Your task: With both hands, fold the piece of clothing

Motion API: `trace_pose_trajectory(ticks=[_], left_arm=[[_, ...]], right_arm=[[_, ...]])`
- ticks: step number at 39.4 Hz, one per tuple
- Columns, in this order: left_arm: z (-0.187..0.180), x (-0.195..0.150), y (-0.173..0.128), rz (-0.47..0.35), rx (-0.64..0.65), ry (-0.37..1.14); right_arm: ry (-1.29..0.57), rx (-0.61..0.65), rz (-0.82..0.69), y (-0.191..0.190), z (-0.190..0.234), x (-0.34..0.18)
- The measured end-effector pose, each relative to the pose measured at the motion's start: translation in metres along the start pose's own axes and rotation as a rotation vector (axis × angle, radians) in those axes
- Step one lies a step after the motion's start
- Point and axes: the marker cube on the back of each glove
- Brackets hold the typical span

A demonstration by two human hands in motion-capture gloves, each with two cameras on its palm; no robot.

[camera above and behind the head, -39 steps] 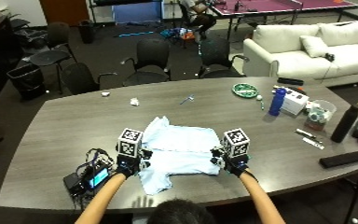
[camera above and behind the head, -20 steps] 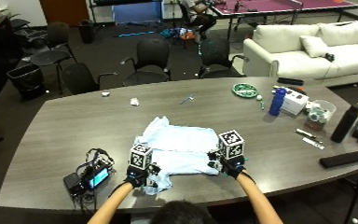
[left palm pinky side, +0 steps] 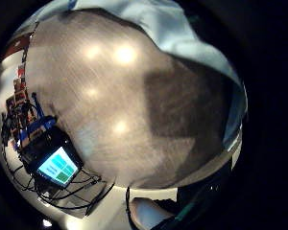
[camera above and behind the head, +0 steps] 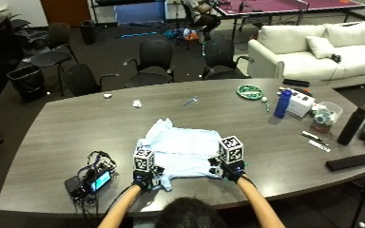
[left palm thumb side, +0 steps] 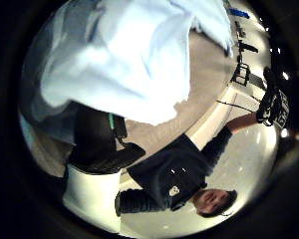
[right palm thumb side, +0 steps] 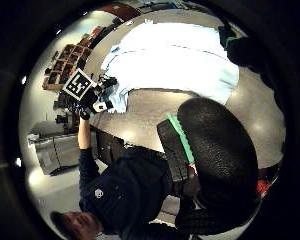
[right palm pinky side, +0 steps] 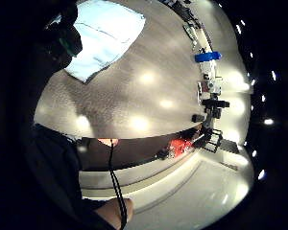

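left hand (camera above and behind the head: 144, 177): at the near left corner of the garment (camera above and behind the head: 181, 153); appears to pinch the hem, fingers mostly hidden
right hand (camera above and behind the head: 231, 169): at the near right edge; grip can't be told
garment: light blue, flat on the table (camera above and behind the head: 56, 137), near-centre
step: likely gripping the near hem
next: lift both corners evenly, carry them far
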Motion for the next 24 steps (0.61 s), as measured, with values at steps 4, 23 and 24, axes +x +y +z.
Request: trace_pose_trajectory(ticks=[4, 23, 24], left_arm=[[-0.013, 0.008, -0.009, 0.088, 0.174, 0.029], [-0.064, 0.007, -0.003, 0.043, 0.318, 0.121], [-0.062, 0.006, -0.001, 0.032, 0.286, 0.143]], right_arm=[[-0.002, -0.009, -0.015, -0.018, 0.016, -0.004], [-0.023, -0.075, 0.026, -0.069, 0.062, -0.042], [-0.015, -0.038, 0.048, -0.071, 0.060, -0.038]])
